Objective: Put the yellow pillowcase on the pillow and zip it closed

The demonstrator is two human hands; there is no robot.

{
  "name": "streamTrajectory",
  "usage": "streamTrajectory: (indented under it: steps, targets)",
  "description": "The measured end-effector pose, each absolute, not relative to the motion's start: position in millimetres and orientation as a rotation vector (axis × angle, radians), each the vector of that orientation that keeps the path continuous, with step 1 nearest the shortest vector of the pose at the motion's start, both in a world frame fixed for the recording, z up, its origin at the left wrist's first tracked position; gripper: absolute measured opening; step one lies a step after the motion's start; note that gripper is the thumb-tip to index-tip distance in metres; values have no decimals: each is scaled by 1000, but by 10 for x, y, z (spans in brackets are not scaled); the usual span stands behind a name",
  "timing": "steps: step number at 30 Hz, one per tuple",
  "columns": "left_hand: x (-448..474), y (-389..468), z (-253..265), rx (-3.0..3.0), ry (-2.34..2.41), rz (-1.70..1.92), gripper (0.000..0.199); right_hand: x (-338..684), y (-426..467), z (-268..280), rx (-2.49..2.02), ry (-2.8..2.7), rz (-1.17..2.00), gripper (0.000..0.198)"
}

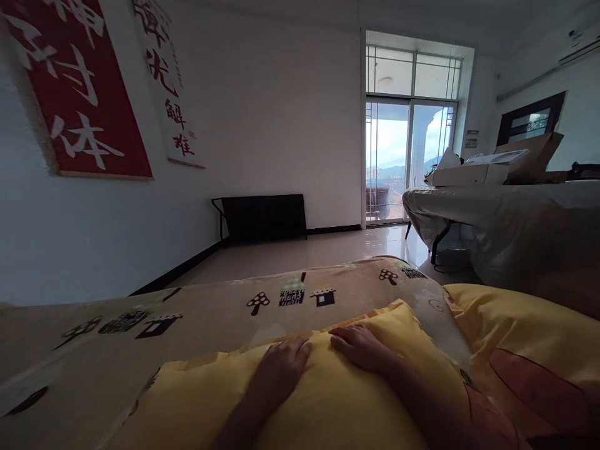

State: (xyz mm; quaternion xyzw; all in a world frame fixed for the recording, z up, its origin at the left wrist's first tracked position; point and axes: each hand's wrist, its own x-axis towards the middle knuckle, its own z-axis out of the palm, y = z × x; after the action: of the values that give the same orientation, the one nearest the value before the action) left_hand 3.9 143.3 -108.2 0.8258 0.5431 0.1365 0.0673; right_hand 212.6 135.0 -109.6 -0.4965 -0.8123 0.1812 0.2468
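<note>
My left hand (282, 365) lies flat, palm down, on a yellow pillow (328, 400) at the bottom centre. My right hand (359, 345) rests palm down on the same pillow, just to the right, fingertips almost meeting the left hand's. Both hands press on the pillow's far edge and hold nothing. The pillow lies on a beige sheet (210, 319) printed with small black houses and trees. A second yellow pillow (520, 344) with an orange pattern lies to the right, touching the first.
A table draped in grey cloth (497, 219) stands at the right with a cardboard box (497, 165) on it. A black bench (262, 217) stands by the far wall. Glass balcony doors (407, 159) are at the back. Calligraphy banners (79, 87) hang on the left wall.
</note>
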Motion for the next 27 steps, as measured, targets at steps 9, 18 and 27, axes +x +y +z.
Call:
streamTrajectory:
  steps: [9,18,27]
  targets:
    - [52,1343,-1022,2424,1598,471,47,2140,1410,-1195,-1275,-2182,524,44]
    - [28,1380,-1073,2365,1622,503,47,2206,1503,-1336,-1181,-2176,579,44]
    - [52,1339,-1028,2386,1601,507,47,2229,1522,-1378,-1219,-2168,574,45]
